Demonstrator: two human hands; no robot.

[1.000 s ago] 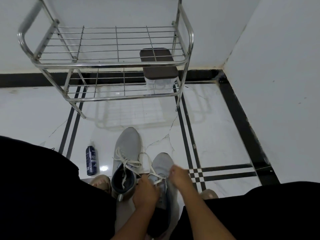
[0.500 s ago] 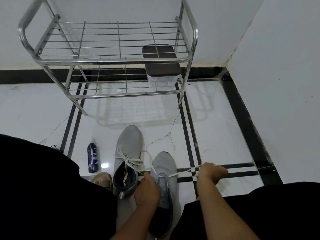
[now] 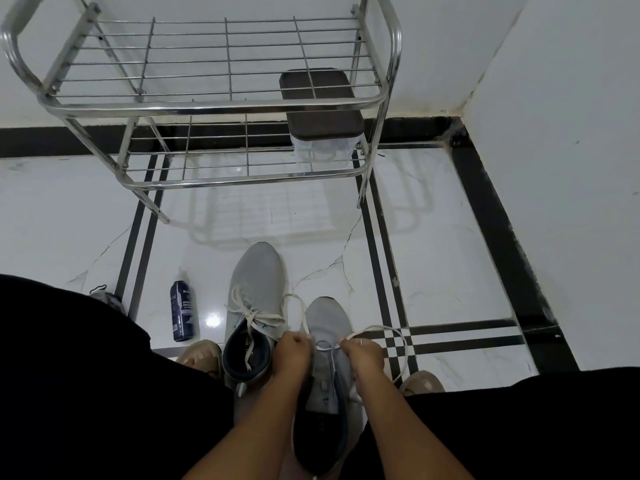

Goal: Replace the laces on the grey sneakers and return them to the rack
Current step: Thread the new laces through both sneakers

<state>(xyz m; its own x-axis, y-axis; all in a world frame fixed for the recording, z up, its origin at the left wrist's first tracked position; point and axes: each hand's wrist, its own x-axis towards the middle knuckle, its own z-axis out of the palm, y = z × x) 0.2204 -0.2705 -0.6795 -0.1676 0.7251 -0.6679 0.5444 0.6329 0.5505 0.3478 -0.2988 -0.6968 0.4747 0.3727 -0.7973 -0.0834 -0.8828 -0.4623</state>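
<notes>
— What do the hands do?

— The left hand [image 3: 293, 351] and the right hand [image 3: 363, 353] both pinch a white lace [image 3: 388, 330] over the right grey sneaker [image 3: 327, 344], which lies on the floor [image 3: 450, 271] between the person's knees. The lace makes a loop to the right of this shoe.

— And the other shoe?

— The left grey sneaker [image 3: 258, 285] stands just beside it, with its lace loose (the ends lie across the tongue). A dark spray bottle [image 3: 181, 310] lies near it, on the left.

— The rack?

— The metal rack [image 3: 214, 105] stands by the wall. On its lower shelf is a clear box with a brown lid [image 3: 320, 102].
</notes>
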